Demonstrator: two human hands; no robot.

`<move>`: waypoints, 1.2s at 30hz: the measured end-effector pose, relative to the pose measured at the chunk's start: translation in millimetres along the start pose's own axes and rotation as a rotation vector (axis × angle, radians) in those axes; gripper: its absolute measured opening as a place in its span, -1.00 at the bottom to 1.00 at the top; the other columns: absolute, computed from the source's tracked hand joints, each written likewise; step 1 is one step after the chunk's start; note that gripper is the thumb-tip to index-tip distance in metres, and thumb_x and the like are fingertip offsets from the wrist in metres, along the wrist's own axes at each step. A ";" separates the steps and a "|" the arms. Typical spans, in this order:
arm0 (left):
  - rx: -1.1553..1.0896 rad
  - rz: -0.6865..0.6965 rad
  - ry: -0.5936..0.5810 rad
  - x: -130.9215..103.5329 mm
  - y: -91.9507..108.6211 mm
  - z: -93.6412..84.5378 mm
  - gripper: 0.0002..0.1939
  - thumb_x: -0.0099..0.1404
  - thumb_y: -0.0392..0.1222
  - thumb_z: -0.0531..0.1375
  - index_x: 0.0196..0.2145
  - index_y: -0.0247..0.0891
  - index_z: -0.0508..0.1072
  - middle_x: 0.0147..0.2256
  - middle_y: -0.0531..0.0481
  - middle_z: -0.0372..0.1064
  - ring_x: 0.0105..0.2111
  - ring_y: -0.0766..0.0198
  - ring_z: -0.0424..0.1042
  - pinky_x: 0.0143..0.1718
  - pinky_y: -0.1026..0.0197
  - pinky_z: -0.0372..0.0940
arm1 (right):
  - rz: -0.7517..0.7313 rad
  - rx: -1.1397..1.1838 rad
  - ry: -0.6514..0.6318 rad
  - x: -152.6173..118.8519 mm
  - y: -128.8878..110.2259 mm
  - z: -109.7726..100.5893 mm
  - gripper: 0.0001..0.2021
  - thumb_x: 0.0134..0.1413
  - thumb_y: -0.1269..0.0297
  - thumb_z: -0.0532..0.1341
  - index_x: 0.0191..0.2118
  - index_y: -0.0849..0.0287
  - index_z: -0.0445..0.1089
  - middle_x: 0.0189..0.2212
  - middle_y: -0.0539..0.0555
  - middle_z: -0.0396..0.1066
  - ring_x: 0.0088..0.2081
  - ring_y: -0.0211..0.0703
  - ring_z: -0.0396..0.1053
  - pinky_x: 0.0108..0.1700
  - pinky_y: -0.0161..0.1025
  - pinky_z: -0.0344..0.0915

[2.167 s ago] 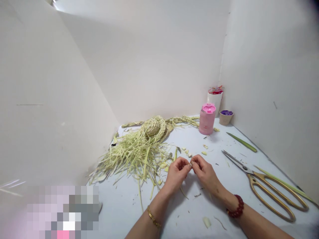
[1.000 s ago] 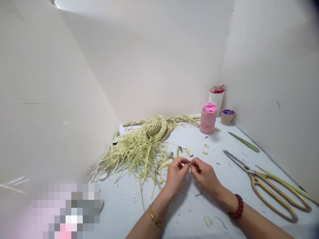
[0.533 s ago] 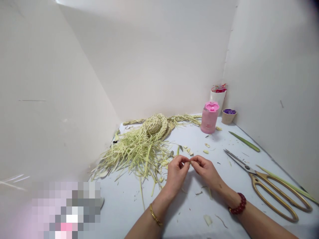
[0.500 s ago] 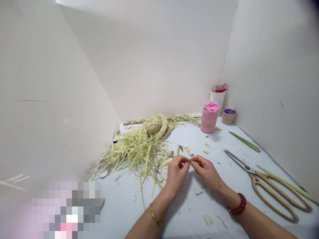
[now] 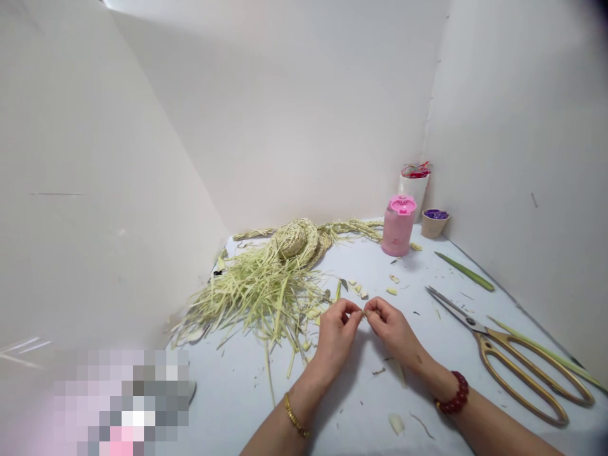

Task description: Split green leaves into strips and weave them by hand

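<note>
Over the middle of the table, my left hand [image 5: 339,335] and my right hand [image 5: 392,329] meet with thumb and forefinger pinched, the fingertips almost touching. Something tiny and thin sits between the two pinches, too small to name. Left of my left hand spreads a heap of pale green straw strips [image 5: 256,291], joined to a coiled straw braid [image 5: 294,240]. To the right of my right hand lie large scissors [image 5: 503,348] with gold handles, their blades nearly closed and pointing away to the left.
A pink bottle [image 5: 398,231] stands at the back right, before a white cup [image 5: 413,187] of red strands. Beside it is a tan cup [image 5: 434,225] with purple contents. A green leaf piece [image 5: 465,271] and a long stalk [image 5: 546,351] lie near the right wall. Scraps dot the table.
The fingertips of my two hands have drawn slightly apart, and a bit of the thin thing now shows between them. The view has shifted slightly; the objects on the table look unmoved.
</note>
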State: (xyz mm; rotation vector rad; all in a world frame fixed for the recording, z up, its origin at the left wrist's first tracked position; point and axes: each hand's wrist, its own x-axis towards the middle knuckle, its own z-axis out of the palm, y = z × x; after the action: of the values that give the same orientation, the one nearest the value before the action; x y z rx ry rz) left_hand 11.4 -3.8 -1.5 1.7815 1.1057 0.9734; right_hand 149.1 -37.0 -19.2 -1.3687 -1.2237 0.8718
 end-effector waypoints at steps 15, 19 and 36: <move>-0.236 -0.139 -0.004 5.0 -6.8 -0.6 -0.82 0.30 -0.07 0.03 -0.33 -0.23 0.23 -0.49 0.12 0.24 -0.55 0.41 0.14 -0.47 0.32 0.07 | -0.086 -0.196 -0.069 -0.3 3.6 1.7 -0.91 0.07 0.30 0.01 -0.43 0.12 0.15 -0.58 -0.11 0.14 -0.51 -0.27 0.08 -0.44 -0.31 0.02; -0.001 -0.027 -0.140 3.7 -8.9 -6.1 -0.79 0.28 -0.04 0.06 -0.34 -0.25 0.32 -0.56 0.14 0.17 -0.53 0.36 0.13 -0.47 0.30 0.01 | -0.111 -0.202 -0.093 0.2 3.0 5.8 -0.87 0.10 0.25 0.02 -0.44 0.13 0.16 -0.58 -0.09 0.16 -0.50 -0.25 0.11 -0.42 -0.30 0.05; 0.360 0.039 -0.105 -10.5 -4.4 -79.0 -0.75 0.29 -0.13 0.06 -0.49 -0.25 0.36 -0.48 0.06 0.29 -0.43 0.32 0.25 -0.36 0.29 0.07 | -0.001 -0.288 -0.053 11.7 2.1 -31.1 -0.69 0.13 0.06 0.03 -0.54 0.12 0.16 -0.59 -0.08 0.12 -0.47 -0.23 0.11 -0.38 -0.30 0.07</move>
State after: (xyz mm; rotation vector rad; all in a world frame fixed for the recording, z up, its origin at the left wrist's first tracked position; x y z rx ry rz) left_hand -64.1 6.0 22.4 2.1218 1.2419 0.7252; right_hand 181.7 -32.6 -14.3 -1.5808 -1.4323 0.7551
